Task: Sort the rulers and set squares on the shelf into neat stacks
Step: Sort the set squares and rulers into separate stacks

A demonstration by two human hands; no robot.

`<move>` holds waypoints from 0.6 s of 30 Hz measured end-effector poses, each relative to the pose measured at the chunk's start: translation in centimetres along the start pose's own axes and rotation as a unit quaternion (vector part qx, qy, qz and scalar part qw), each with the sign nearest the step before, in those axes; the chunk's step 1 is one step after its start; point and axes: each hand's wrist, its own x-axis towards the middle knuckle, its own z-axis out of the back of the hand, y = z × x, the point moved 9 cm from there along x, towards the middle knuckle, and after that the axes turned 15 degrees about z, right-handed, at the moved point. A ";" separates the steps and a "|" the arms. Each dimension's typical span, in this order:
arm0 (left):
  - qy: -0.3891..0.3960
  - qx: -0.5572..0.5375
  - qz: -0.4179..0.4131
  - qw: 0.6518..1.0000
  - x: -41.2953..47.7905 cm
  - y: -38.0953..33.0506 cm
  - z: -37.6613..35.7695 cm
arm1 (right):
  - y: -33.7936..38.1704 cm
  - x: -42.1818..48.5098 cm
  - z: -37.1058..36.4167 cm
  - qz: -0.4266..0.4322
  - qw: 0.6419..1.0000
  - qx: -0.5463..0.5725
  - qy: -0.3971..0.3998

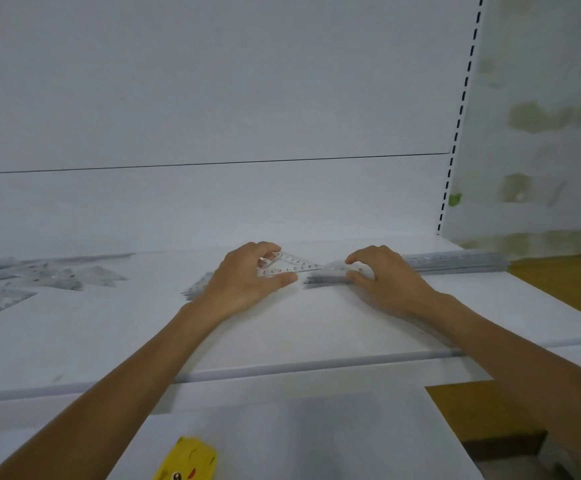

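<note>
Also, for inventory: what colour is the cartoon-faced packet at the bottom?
Yellow cartoon-faced packet; head view.

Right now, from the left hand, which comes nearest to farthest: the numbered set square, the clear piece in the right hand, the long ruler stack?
1. Numbered set square: held by the left hand itself.
2. Clear piece: just right of it, gripped by the right hand.
3. Long ruler stack: far right, at the back.

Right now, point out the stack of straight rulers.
Head view, right side: the ruler stack lies along the back of the shelf, just right of the right hand.
</note>
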 end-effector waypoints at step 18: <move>0.066 0.025 -0.037 0.997 4.2 -6.6 -8.9 | 2.5 -5.6 0.4 -0.009 1.000 0.010 0.023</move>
